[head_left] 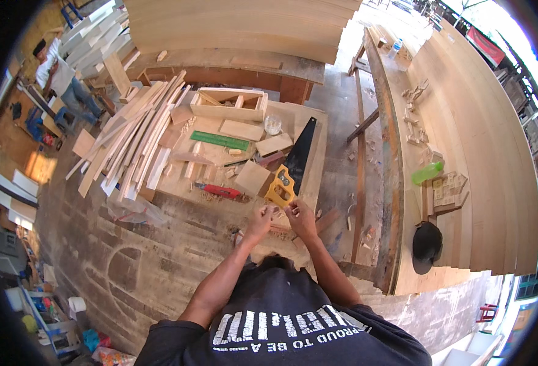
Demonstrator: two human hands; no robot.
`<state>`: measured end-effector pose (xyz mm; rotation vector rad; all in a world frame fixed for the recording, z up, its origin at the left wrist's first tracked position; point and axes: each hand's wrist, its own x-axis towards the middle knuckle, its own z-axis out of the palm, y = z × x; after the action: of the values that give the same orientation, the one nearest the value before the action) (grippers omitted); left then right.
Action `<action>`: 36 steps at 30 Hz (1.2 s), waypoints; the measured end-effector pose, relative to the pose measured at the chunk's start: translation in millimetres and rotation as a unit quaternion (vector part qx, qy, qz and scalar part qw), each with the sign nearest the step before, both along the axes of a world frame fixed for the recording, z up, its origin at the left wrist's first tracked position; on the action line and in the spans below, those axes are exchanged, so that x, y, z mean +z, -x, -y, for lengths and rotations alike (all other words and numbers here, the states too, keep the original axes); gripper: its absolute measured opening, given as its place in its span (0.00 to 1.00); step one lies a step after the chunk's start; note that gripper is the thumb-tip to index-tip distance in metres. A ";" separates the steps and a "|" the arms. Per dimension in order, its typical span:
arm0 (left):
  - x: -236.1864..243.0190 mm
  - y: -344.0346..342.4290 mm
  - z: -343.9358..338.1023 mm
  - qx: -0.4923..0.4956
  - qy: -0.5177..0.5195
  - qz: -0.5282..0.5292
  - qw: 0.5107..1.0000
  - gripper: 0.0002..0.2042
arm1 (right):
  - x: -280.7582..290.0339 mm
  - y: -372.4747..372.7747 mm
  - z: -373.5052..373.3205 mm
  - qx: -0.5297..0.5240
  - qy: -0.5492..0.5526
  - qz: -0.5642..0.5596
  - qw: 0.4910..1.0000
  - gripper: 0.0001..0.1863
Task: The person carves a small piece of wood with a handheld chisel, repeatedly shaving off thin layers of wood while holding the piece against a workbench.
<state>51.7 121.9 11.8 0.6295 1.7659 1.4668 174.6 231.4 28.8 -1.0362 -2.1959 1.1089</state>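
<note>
My left hand (pixel 259 224) and my right hand (pixel 301 219) are raised close together at the near edge of the low wooden worktable (pixel 315 131). Both have their fingers curled into a pinch; whatever is between them is too small to make out. Just beyond the fingertips lies a handsaw (pixel 300 154), its yellow handle toward me and its dark blade pointing away. To the left of the handle rests a square wooden block (pixel 253 177). A red tool (pixel 219 190) and a green ruler (pixel 220 140) lie farther left, among wood offcuts.
Long wood strips (pixel 133 135) are piled at the left. An open wooden box (pixel 229 105) and a clear jar (pixel 273 125) stand farther back. A bench at right carries a black cap (pixel 427 247) and a green bottle (pixel 427 173). Another person (pixel 61 76) is at far left.
</note>
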 end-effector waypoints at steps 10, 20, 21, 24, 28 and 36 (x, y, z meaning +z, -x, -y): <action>-46.6 43.3 25.1 0.086 0.107 -0.017 0.990 0.12 | -16.0 71.2 -1.9 0.128 -0.240 0.211 0.939 0.28; -32.3 35.1 -36.7 -0.018 0.012 -0.432 0.902 0.09 | 79.7 29.5 -36.4 -0.077 -0.152 -0.055 0.984 0.18; -29.3 31.4 -46.4 -0.038 0.008 -0.441 0.897 0.09 | 92.3 14.2 -37.8 -0.121 -0.116 -0.109 0.980 0.17; -16.0 26.9 -67.1 -0.097 0.022 -0.501 0.860 0.09 | 120.1 -29.4 -37.7 -0.217 0.004 -0.272 0.937 0.16; -16.9 14.5 -80.8 -0.150 0.013 -0.541 0.827 0.09 | 127.3 -108.9 1.7 -0.231 0.174 -0.411 0.864 0.18; -27.6 -17.1 -113.9 -0.211 -0.015 -0.463 0.861 0.09 | 42.8 -148.8 64.8 -0.326 0.241 -0.276 0.872 0.20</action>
<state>68.7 235.8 -15.8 1.8348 2.0596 0.9092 323.4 166.6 71.6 -1.3122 -1.0132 1.4062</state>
